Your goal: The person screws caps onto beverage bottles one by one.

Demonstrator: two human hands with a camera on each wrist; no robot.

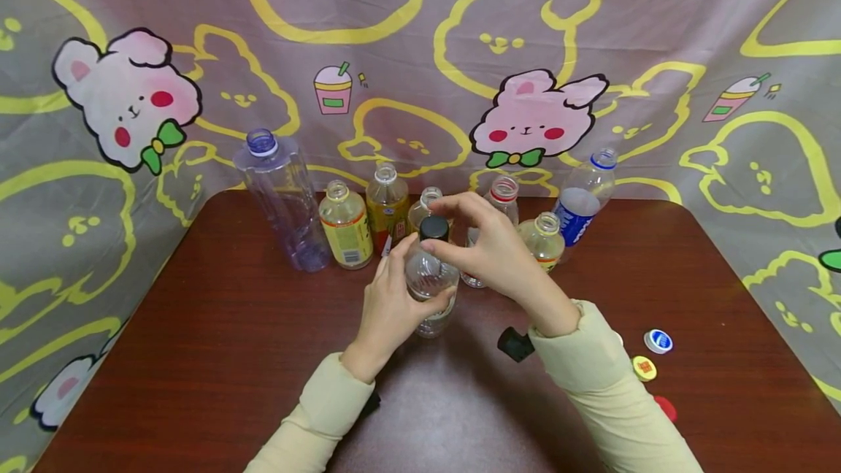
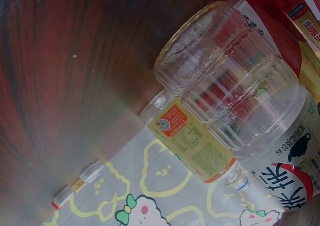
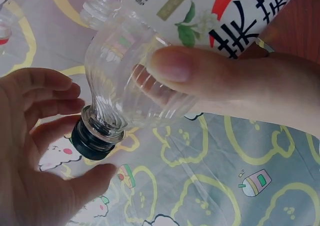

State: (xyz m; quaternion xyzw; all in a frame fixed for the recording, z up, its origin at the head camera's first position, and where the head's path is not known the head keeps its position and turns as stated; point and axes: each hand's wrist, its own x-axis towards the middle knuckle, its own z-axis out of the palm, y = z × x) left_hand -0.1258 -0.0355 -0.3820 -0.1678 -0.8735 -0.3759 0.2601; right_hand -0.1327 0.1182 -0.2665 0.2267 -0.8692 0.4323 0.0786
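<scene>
A clear plastic bottle point(image 1: 428, 279) with a black cap point(image 1: 434, 229) stands upright in the middle of the table. My left hand point(image 1: 392, 301) grips its body, thumb across the near side. In the right wrist view that thumb lies below the white label point(image 3: 200, 15). My right hand point(image 1: 493, 243) is spread around the black cap point(image 3: 92, 142), its thumb and fingers curved loosely with gaps to the cap. In the left wrist view the bottle's ribbed base point(image 2: 225, 75) shows, while the left hand is out of sight.
Uncapped bottles line the back, among them a tall purple one point(image 1: 285, 203), a yellow-labelled one point(image 1: 346, 232) and a blue-labelled one point(image 1: 581, 210). To the right lie a blue-and-white cap point(image 1: 658, 341), a yellow cap point(image 1: 644, 368) and a red cap point(image 1: 666, 407).
</scene>
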